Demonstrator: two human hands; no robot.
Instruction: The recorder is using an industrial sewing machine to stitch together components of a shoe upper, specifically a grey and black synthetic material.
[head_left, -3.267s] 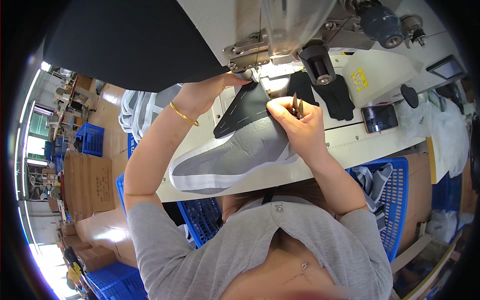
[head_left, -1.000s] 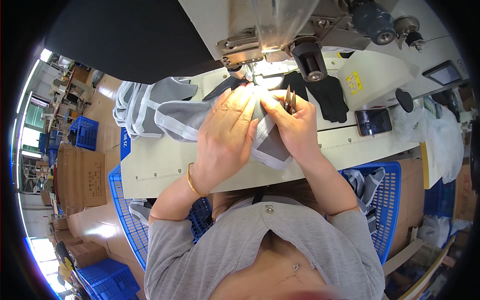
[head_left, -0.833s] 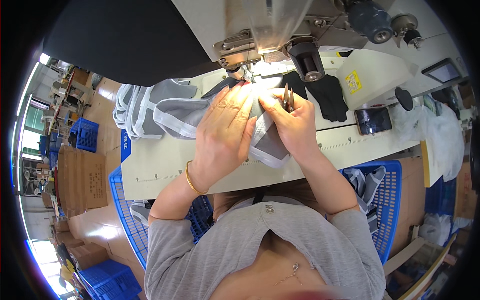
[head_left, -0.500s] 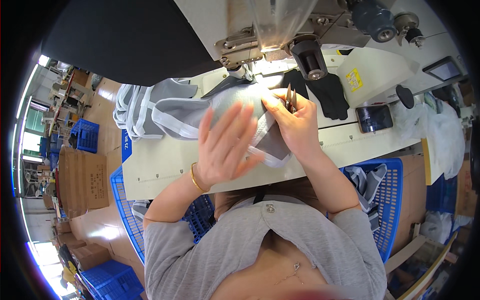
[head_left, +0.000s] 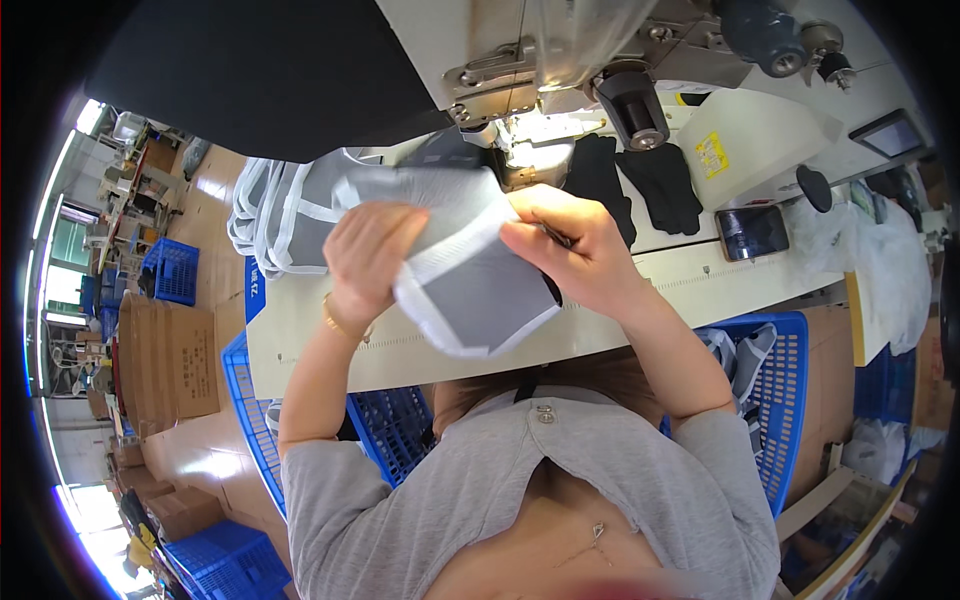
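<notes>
A grey fabric piece with white edging is stretched between my hands, in front of the sewing machine's needle area. My left hand, a little blurred, has its fingers curled over the left part of the cloth. My right hand pinches its upper right edge between thumb and fingers. In the same hand a dark metal tip of the thread snips shows; the rest is hidden by the fingers. Behind my left hand lies a pile of similar grey pieces with white edging.
The sewing machine head hangs over the white table. Black cloth pieces and a dark phone-like device lie to the right. Blue baskets with grey pieces stand below the table; a cardboard box is at left.
My left hand, open and raised before, has moved left and closed on the cloth. The grey piece has swung round toward me, off the needle area. The snips' blades are now mostly hidden.
</notes>
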